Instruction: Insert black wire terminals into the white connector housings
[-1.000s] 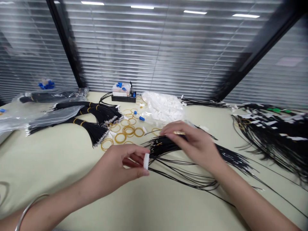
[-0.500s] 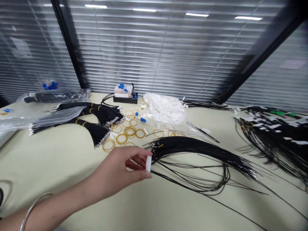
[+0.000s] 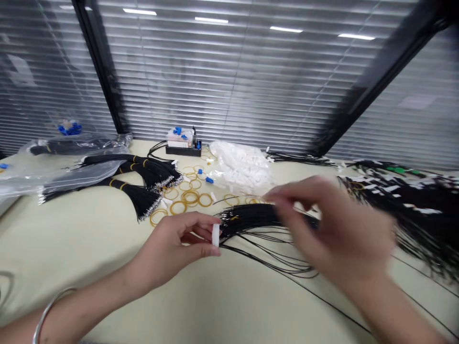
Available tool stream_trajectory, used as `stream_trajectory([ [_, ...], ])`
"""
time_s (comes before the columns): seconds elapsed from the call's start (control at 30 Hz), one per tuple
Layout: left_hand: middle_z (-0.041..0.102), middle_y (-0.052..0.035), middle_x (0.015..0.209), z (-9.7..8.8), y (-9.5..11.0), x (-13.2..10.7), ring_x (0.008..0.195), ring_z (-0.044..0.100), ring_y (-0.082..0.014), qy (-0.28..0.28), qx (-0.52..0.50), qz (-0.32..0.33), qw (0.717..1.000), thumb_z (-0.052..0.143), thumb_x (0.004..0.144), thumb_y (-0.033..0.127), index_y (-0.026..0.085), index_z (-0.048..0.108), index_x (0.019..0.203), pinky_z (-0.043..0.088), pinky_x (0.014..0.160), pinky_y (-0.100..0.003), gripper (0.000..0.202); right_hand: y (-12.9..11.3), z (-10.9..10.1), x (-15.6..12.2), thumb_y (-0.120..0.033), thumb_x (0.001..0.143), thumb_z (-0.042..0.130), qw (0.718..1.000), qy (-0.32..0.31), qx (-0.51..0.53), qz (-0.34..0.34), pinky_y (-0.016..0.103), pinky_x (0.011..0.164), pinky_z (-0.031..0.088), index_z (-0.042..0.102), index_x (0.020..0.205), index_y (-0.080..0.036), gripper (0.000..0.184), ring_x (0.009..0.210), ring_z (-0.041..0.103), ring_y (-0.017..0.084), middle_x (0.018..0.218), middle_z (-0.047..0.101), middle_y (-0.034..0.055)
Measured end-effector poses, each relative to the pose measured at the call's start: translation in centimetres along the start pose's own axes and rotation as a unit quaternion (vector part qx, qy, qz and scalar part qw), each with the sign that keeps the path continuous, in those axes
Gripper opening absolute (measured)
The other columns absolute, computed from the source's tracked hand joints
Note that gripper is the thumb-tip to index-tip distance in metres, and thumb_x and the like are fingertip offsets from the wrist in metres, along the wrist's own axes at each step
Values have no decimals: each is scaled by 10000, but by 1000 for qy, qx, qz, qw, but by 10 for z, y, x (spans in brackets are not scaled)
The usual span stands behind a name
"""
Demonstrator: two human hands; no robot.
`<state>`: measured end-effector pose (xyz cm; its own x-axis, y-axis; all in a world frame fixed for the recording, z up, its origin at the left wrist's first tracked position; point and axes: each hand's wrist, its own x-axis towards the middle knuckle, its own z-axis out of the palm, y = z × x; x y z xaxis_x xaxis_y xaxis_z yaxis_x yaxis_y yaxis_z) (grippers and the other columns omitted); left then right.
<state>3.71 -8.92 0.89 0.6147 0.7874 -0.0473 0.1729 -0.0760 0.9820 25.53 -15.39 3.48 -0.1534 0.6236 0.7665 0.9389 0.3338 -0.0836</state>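
On the surface [image 3: 71,248] our left hand [image 3: 168,251] holds a white connector [image 3: 215,235], its fingers [image 3: 195,220] clenched on the body; this part appears small, light and rigid, so we grip it by the body; the black wires [image 3: 258,217] lie just right of it, thin, limp and prone to tangling, best taken at the gathered bundle; our right hand [image 3: 333,229] is blurred above them; we cannot tell whether its fingers grasp anything.

Left hand [image 3: 168,251] in a pinching grip, right hand [image 3: 333,229] blurred
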Motion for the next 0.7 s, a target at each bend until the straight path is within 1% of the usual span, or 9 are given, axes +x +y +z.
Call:
stream_trajectory([
  [0.03, 670, -18, 808, 0, -1, 0, 729, 636, -129, 4, -10, 8, 1000, 709, 684, 203, 151, 647, 985, 537, 726, -263, 312, -8, 10, -1, -161, 851, 523, 999, -9, 29, -22, 209, 627, 435, 549, 916, -167, 70, 705, 528, 76, 827, 595, 15],
  [0.07, 676, -22, 806, 0, -2, 1, 729, 639, -131, 5, -21, 15, 1000, 706, 688, 195, 147, 647, 986, 540, 724, -263, 308, -17, 19, -2, -123, 841, 518, 996, -22, 68, -45, 211, 645, 441, 542, 881, -173, 68, 709, 533, 75, 796, 591, 3],
  [0.13, 687, -28, 808, 1, -3, 1, 734, 644, -135, 4, -39, 30, 999, 708, 691, 188, 145, 649, 988, 543, 721, -258, 306, -29, 31, -7, -80, 832, 503, 988, -44, 142, -50, 204, 664, 453, 531, 869, -175, 106, 732, 542, 72, 786, 583, -3],
  [0.17, 691, -30, 817, 1, -4, 1, 740, 644, -136, 8, -44, 35, 998, 713, 688, 184, 147, 651, 990, 544, 721, -253, 311, -33, 34, -10, -71, 829, 502, 984, -48, 166, -38, 196, 658, 456, 531, 883, -174, 119, 738, 543, 69, 794, 580, 0],
  [0.23, 694, -28, 818, 2, -4, 0, 739, 643, -130, 21, -49, 42, 998, 723, 681, 172, 151, 654, 994, 546, 713, -236, 321, -37, 35, -15, -74, 828, 505, 982, -52, 182, -13, 176, 645, 462, 540, 918, -172, 138, 756, 547, 64, 814, 575, 6],
  [0.3, 691, -16, 798, 2, -3, -1, 724, 641, -118, 38, -52, 46, 997, 728, 676, 155, 156, 656, 988, 548, 696, -213, 320, -36, 32, -18, -75, 828, 506, 982, -56, 181, -4, 170, 650, 468, 547, 933, -167, 146, 776, 552, 64, 831, 575, 15],
  [0.43, 685, 5, 760, 3, -3, -1, 696, 639, -109, 63, -51, 61, 995, 739, 662, 137, 167, 665, 957, 557, 664, -194, 306, -35, 24, -19, -89, 822, 513, 988, -42, 148, 0, 169, 648, 472, 553, 875, -172, 107, 767, 567, 70, 823, 588, 14],
  [0.57, 692, 15, 765, 4, -3, -2, 699, 642, -101, 70, -46, 81, 993, 747, 659, 136, 181, 669, 944, 559, 656, -173, 299, -38, 23, -19, -100, 836, 492, 990, -42, 135, 8, 184, 604, 461, 549, 860, -184, 104, 715, 563, 75, 797, 589, 14],
  [0.7, 698, 26, 761, 5, -2, -3, 691, 642, -89, 76, -29, 96, 992, 751, 653, 127, 187, 673, 937, 553, 644, -144, 301, -40, 26, -21, -81, 834, 489, 988, -43, 149, 4, 188, 635, 445, 543, 864, -176, 113, 726, 543, 69, 797, 579, 11],
])
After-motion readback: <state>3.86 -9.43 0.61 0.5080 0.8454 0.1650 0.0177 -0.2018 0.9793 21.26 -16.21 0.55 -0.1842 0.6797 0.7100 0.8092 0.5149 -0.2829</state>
